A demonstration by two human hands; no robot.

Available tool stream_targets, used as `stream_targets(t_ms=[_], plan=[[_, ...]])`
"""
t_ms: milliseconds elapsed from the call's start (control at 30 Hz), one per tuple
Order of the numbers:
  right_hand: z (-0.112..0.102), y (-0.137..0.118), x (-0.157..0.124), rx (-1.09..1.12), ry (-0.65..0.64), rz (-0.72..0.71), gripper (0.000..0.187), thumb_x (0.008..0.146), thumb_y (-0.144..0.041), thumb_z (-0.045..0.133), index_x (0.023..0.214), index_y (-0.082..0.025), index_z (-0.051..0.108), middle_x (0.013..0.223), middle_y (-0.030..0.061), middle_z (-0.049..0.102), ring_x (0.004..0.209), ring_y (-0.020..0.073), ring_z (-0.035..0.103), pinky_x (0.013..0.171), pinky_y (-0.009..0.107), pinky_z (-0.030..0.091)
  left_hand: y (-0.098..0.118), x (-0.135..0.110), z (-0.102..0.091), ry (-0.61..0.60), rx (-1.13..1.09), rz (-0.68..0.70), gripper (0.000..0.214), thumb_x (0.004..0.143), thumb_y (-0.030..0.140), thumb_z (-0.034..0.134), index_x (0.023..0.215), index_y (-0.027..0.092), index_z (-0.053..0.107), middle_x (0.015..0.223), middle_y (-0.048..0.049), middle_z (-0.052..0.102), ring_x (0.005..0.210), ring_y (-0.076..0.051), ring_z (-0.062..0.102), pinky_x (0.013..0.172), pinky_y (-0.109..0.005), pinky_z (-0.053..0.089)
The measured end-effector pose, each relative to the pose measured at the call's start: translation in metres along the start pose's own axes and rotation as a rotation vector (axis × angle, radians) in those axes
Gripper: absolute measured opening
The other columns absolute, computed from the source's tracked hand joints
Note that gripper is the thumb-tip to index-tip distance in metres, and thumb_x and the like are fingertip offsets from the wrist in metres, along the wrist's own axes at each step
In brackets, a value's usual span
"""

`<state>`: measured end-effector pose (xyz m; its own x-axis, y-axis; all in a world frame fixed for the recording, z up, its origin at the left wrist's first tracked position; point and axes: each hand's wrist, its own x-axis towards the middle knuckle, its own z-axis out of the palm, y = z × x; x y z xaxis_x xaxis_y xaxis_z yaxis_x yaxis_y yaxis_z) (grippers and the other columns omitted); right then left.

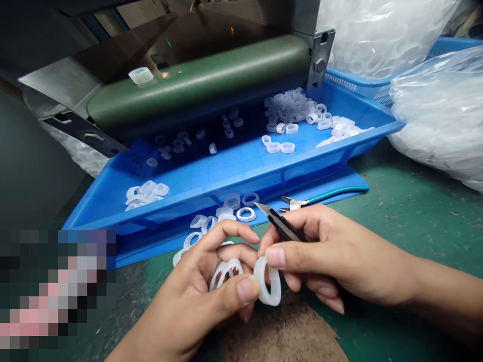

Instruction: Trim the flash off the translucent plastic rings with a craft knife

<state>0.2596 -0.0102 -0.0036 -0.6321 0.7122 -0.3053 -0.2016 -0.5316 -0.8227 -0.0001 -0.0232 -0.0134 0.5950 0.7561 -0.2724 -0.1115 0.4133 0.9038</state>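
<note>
Between the thumb and fingers of my left hand (211, 296) is a white translucent plastic ring (277, 289), tilted on edge. More white rings (228, 271) sit in that hand's palm. My right hand (320, 251) grips a black craft knife (285, 226), its blade pointing up and left. The right thumb and a fingertip also touch the top of the held ring. Just beyond my hands, several loose rings (246, 214) lie along the front of a blue tray (211, 186). Side cutters (332, 193) with a teal handle rest to their right.
A green conveyor belt (211, 80) ends above the tray, with one ring (141, 75) on it. Many rings (290, 108) are piled at the tray's right. Clear plastic bags (441, 110) stand at right. A brown board (287, 332) lies on the green table (415, 216).
</note>
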Motion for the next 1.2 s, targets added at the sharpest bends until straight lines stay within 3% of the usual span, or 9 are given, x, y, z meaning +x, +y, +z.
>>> stream_targets(t_ms=[100,167,300,400,467,600,800,967,1200], plan=[[0.000,0.000,0.001,0.063,-0.045,-0.014,0.032,0.100,-0.037,0.099,0.092,-0.019,0.074,0.074,-0.0081,0.070,0.044,0.0030,0.047,0.041,0.010,0.049,0.002,0.002,0.001,-0.004,-0.005,-0.013,0.033,0.110,0.052,0.094,0.136,0.036,0.080,0.102,-0.0028,0.091,0.068,-0.008,0.069,0.060,-0.009,0.050],[0.000,-0.001,0.002,0.083,-0.044,-0.044,0.031,0.102,-0.037,0.098,0.092,-0.019,0.074,0.074,-0.0079,0.071,0.043,0.0027,0.046,0.041,0.010,0.050,0.004,0.002,0.003,0.109,0.091,0.075,0.031,0.105,0.053,0.099,0.129,0.037,0.086,0.092,0.0005,0.089,0.067,-0.009,0.073,0.060,-0.010,0.053],[0.002,-0.002,0.003,0.093,0.030,-0.067,0.031,0.101,-0.038,0.099,0.097,-0.019,0.075,0.078,-0.0060,0.077,0.042,0.0034,0.044,0.040,0.013,0.049,0.000,-0.001,0.005,0.424,0.625,0.479,0.031,0.096,0.051,0.107,0.123,0.043,0.094,0.107,0.0037,0.093,0.080,-0.013,0.084,0.071,-0.015,0.066],[0.003,-0.001,0.002,0.092,0.040,-0.075,0.034,0.100,-0.041,0.100,0.095,-0.020,0.074,0.078,-0.0056,0.077,0.042,0.0039,0.043,0.039,0.015,0.047,-0.006,-0.005,0.002,0.424,1.013,0.760,0.040,0.103,0.043,0.102,0.141,0.040,0.090,0.134,0.0008,0.094,0.108,-0.018,0.090,0.093,-0.021,0.073],[0.003,0.000,0.001,0.097,0.026,-0.075,0.036,0.101,-0.044,0.099,0.093,-0.020,0.074,0.069,-0.0080,0.071,0.041,0.0048,0.040,0.038,0.015,0.044,-0.008,-0.004,0.002,0.381,1.102,0.816,0.042,0.104,0.035,0.101,0.145,0.037,0.089,0.138,0.0000,0.094,0.115,-0.021,0.091,0.106,-0.026,0.073],[0.001,0.001,0.001,0.072,0.017,-0.029,0.035,0.105,-0.049,0.095,0.095,-0.022,0.075,0.052,-0.0132,0.052,0.041,0.0078,0.035,0.040,0.017,0.041,-0.005,-0.001,0.010,0.454,0.855,0.647,0.032,0.101,0.043,0.104,0.132,0.050,0.096,0.124,0.0049,0.099,0.112,-0.024,0.095,0.106,-0.031,0.075],[0.002,-0.006,-0.004,-0.076,0.065,-0.015,0.041,0.103,-0.055,0.095,0.095,-0.022,0.073,0.084,-0.0034,0.074,0.047,0.0056,0.042,0.043,0.020,0.040,0.008,-0.002,0.027,0.736,0.578,0.302,0.040,0.084,0.078,0.106,0.106,0.045,0.101,0.107,0.0020,0.097,0.092,-0.021,0.086,0.088,-0.026,0.071],[0.002,-0.016,-0.014,-0.443,0.147,-0.118,0.040,0.116,-0.061,0.077,0.100,-0.025,0.071,0.080,-0.0058,0.064,0.055,0.0099,0.050,0.047,0.022,0.041,0.016,0.000,0.029,0.729,0.299,0.200,0.060,0.078,0.073,0.112,0.118,0.031,0.098,0.089,-0.0018,0.087,0.065,-0.013,0.064,0.059,-0.020,0.055],[0.000,-0.018,-0.012,-0.668,0.115,-0.157,0.056,0.120,-0.054,0.064,0.073,-0.026,0.052,0.071,-0.0040,0.054,0.065,0.0155,0.050,0.057,0.032,0.038,0.018,-0.001,0.031,0.712,0.319,0.190,0.055,0.086,0.074,0.108,0.117,0.030,0.097,0.083,-0.0025,0.084,0.069,-0.015,0.066,0.062,-0.022,0.054]])
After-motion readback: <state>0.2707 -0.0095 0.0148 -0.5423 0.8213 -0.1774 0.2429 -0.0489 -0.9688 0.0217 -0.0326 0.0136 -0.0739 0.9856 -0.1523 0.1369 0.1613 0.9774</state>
